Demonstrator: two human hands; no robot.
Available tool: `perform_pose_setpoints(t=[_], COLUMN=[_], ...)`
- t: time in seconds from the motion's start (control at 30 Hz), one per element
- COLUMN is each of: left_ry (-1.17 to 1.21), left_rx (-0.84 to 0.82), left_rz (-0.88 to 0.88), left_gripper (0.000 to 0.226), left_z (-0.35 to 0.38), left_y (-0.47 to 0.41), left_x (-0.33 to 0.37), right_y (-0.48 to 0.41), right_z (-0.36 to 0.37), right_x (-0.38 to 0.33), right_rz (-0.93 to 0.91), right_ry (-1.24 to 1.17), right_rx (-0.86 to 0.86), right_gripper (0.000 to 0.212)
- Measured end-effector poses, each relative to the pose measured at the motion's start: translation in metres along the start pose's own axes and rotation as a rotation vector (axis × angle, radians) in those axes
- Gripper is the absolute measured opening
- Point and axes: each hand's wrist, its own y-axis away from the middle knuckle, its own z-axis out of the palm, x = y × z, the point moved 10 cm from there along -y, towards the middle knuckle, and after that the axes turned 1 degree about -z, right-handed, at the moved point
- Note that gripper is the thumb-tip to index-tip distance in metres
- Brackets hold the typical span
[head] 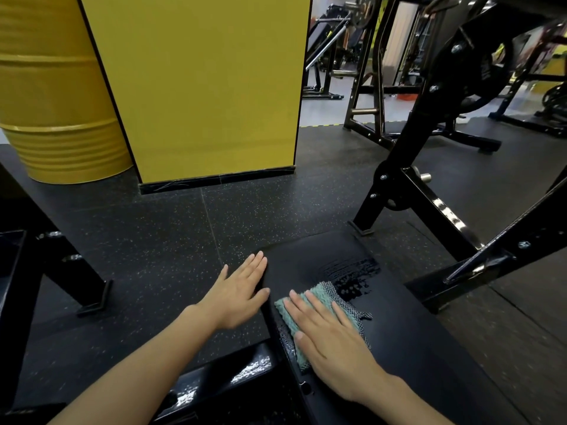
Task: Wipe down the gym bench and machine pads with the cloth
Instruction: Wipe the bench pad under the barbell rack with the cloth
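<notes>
A black padded gym bench (408, 326) runs from the lower right toward the middle of the head view. Wet streaks (349, 271) shine on its far end. A teal and grey cloth (331, 297) lies flat on the pad. My right hand (331, 335) presses on the cloth with straight, spread fingers. My left hand (239, 289) rests flat at the bench's left edge, thumb touching the pad's side, fingers straight.
A yellow pillar (202, 87) and a yellow drum (55, 96) stand behind on the speckled black rubber floor (159, 234). A black machine frame (429, 191) rises on the right. Another black frame leg (61, 265) sits at the left.
</notes>
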Motion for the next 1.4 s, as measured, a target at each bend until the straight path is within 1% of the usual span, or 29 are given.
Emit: perform_pose_setpoints(t=[0.1, 0.13, 0.23, 0.37, 0.47, 0.53, 0.57, 0.6, 0.63, 0.7, 0.8, 0.93, 1.03, 1.13, 1.27, 1.33, 1.4], left_ry=[-0.022, -0.026, -0.049, -0.072, -0.086, -0.092, -0.092, -0.088, -0.084, -0.078, -0.067, -0.055, -0.039, -0.031, -0.026, -0.028, -0.033], left_rx=[0.003, -0.004, -0.016, -0.011, -0.017, -0.022, -0.021, -0.015, -0.007, 0.005, 0.003, -0.001, -0.012, -0.014, -0.002, 0.002, 0.006], left_rz=[0.031, 0.043, 0.069, 0.062, 0.058, 0.064, 0.070, 0.077, 0.082, 0.090, 0.097, 0.098, 0.102, 0.103, 0.103, 0.102, 0.102], left_gripper=[0.064, 0.063, 0.062, 0.063, 0.064, 0.072, 0.080, 0.087, 0.091, 0.093, 0.091, 0.089, 0.089, 0.089, 0.089, 0.090, 0.091], left_z=[0.002, 0.003, 0.007, 0.010, 0.012, 0.014, 0.015, 0.014, 0.014, 0.013, 0.014, 0.015, 0.017, 0.018, 0.017, 0.017, 0.018], left_y=[-0.001, -0.002, -0.003, -0.005, -0.004, -0.004, -0.004, -0.004, -0.004, -0.004, -0.005, -0.005, -0.006, -0.008, -0.008, -0.008, -0.009], left_x=[0.013, 0.018, 0.032, 0.036, 0.034, 0.033, 0.033, 0.033, 0.034, 0.033, 0.034, 0.034, 0.033, 0.032, 0.032, 0.032, 0.031], right_y=[-0.015, -0.023, -0.048, -0.066, -0.054, -0.035, -0.025, -0.018, -0.013, -0.012, -0.023, -0.042, -0.052, -0.054, -0.048, -0.042, -0.032], right_z=[-0.004, -0.007, -0.016, -0.024, -0.021, -0.018, -0.016, -0.014, -0.013, -0.018, -0.029, -0.045, -0.049, -0.044, -0.038, -0.031, -0.023], right_x=[0.009, 0.014, 0.037, 0.053, 0.050, 0.041, 0.039, 0.040, 0.042, 0.052, 0.083, 0.130, 0.140, 0.134, 0.110, 0.087, 0.064], right_rz=[0.010, 0.022, 0.093, 0.137, 0.123, 0.071, 0.046, 0.030, 0.018, 0.013, 0.075, 0.201, 0.293, 0.333, 0.291, 0.211, 0.103], right_ry=[0.011, 0.026, 0.046, 0.038, 0.038, 0.046, 0.044, 0.040, 0.033, 0.032, 0.073, 0.086, 0.053, 0.073, 0.074, 0.089, 0.084], right_rx=[0.030, 0.041, 0.060, 0.060, 0.070, 0.082, 0.076, 0.063, 0.055, 0.056, 0.076, 0.095, 0.113, 0.117, 0.089, 0.071, 0.068], right_gripper=[0.069, 0.068, 0.052, 0.052, 0.053, 0.064, 0.071, 0.072, 0.070, 0.059, 0.049, 0.050, 0.051, 0.052, 0.053, 0.055, 0.066])
